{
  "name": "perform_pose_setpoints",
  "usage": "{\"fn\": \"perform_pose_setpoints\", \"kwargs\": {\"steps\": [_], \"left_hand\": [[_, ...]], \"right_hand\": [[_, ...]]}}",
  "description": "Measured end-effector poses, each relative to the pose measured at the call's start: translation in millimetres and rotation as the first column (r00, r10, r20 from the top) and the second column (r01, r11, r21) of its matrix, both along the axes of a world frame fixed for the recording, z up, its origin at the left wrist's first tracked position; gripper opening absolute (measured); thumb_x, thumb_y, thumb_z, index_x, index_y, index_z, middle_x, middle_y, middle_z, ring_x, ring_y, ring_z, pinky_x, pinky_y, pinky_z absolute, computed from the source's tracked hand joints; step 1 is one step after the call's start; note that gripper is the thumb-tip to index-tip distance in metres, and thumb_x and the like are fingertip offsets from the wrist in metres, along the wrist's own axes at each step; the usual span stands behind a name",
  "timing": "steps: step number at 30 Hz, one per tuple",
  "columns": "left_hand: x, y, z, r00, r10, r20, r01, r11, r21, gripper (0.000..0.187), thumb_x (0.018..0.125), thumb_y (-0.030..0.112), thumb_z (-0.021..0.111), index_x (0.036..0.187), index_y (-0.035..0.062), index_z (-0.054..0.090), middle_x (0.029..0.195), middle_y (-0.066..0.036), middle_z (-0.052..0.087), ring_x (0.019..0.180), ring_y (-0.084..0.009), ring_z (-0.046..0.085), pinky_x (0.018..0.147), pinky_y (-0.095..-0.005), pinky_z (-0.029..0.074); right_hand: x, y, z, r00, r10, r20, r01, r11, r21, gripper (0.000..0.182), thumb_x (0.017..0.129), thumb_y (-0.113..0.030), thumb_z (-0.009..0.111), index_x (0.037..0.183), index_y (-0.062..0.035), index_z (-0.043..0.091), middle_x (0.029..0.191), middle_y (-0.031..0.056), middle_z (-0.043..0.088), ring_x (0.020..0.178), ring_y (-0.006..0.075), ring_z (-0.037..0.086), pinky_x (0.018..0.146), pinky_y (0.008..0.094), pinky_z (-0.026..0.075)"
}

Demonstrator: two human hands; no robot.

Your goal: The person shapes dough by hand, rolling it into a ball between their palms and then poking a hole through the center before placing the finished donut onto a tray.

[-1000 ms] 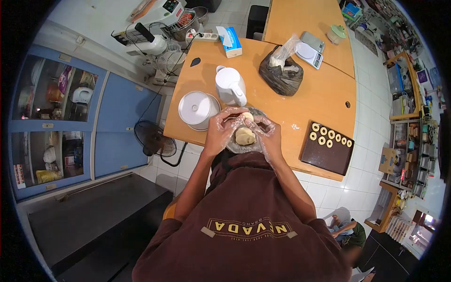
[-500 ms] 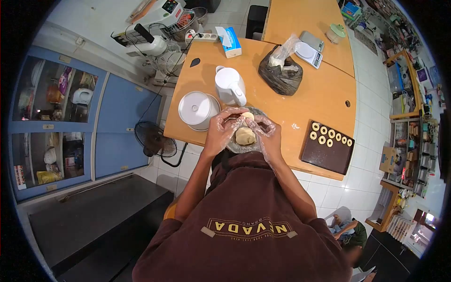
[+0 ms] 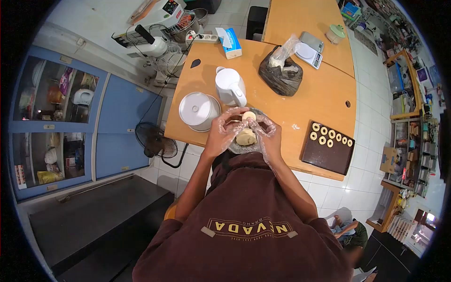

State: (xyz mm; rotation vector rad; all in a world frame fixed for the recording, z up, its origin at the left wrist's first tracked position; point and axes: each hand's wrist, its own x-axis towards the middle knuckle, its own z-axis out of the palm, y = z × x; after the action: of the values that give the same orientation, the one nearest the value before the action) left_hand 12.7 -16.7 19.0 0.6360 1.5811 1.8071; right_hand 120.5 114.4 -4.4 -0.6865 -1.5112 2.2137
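Observation:
A small pale piece of dough [image 3: 249,115] is pinched between the fingertips of my left hand [image 3: 225,130] and my right hand [image 3: 266,133]. Both hands are dusted with flour. Below them a larger lump of dough [image 3: 246,137] rests in a floured bowl [image 3: 240,149] at the table's near edge, partly hidden by the hands. On the table's right corner lies a dark tray [image 3: 326,157] with several ring-shaped dough pieces [image 3: 331,134] along its far side.
On the wooden table [image 3: 282,113] stand a white pitcher [image 3: 230,86], a lidded white tub [image 3: 199,111], a black plastic bag [image 3: 281,75], a scale [image 3: 308,54] and a blue box [image 3: 230,43]. A fan [image 3: 155,139] is at the left. Another person [image 3: 352,232] sits at lower right.
The fingers have shifted slightly around the small dough piece, which now shows as a rounder disc between the fingertips. The rest looks the same.

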Motion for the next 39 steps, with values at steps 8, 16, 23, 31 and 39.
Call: {"fn": "perform_pose_setpoints", "kwargs": {"steps": [8,16,23,31,39], "left_hand": [[-2,-1,4,0.999,0.032,-0.008,-0.032,0.999,-0.008,0.036,0.094,-0.002,0.07,0.129,-0.0023,0.062,0.128,-0.01,0.066,0.117,-0.018,0.063,0.106,-0.0343,0.05],[0,-3,-2,1.0,0.001,0.029,-0.001,1.0,0.0,0.036,0.095,0.001,0.069,0.13,-0.0036,0.062,0.128,-0.011,0.066,0.119,-0.0186,0.063,0.104,-0.035,0.051],[-3,-2,2,0.999,0.005,-0.046,-0.005,1.0,0.014,0.036,0.097,0.006,0.069,0.131,-0.0036,0.062,0.126,-0.011,0.068,0.116,-0.0188,0.065,0.103,-0.0339,0.051],[-1,-4,-4,1.0,0.019,0.0,-0.019,1.0,0.02,0.033,0.098,0.004,0.066,0.13,-0.0046,0.063,0.125,-0.011,0.069,0.114,-0.0178,0.065,0.104,-0.0336,0.051],[1,-2,4,1.0,0.012,-0.003,-0.012,1.0,-0.012,0.03,0.1,0.003,0.064,0.129,-0.0054,0.067,0.121,-0.011,0.071,0.11,-0.0163,0.066,0.102,-0.0328,0.051]], "right_hand": [[2,5,-3,0.998,0.062,0.033,-0.064,0.996,0.069,0.019,0.094,-0.016,0.079,0.104,0.0008,0.074,0.097,0.0032,0.073,0.088,0.0088,0.065,0.08,0.0265,0.052],[1,3,3,0.999,0.03,0.021,-0.03,0.999,0.011,0.019,0.094,-0.015,0.078,0.102,0.0009,0.074,0.096,0.0033,0.073,0.088,0.009,0.065,0.08,0.0267,0.052],[2,2,2,0.999,0.047,0.022,-0.048,0.998,0.039,0.019,0.095,-0.015,0.077,0.104,0.0013,0.074,0.096,0.0029,0.073,0.088,0.0086,0.065,0.079,0.0262,0.052],[2,3,5,0.999,0.043,0.025,-0.044,0.999,0.024,0.019,0.094,-0.013,0.078,0.105,0.002,0.075,0.097,0.0037,0.073,0.089,0.0089,0.065,0.081,0.0265,0.052],[2,1,8,0.999,0.013,0.035,-0.014,0.999,0.033,0.019,0.094,-0.013,0.078,0.105,0.0021,0.075,0.099,0.0052,0.074,0.09,0.0106,0.066,0.082,0.0284,0.052]]}}
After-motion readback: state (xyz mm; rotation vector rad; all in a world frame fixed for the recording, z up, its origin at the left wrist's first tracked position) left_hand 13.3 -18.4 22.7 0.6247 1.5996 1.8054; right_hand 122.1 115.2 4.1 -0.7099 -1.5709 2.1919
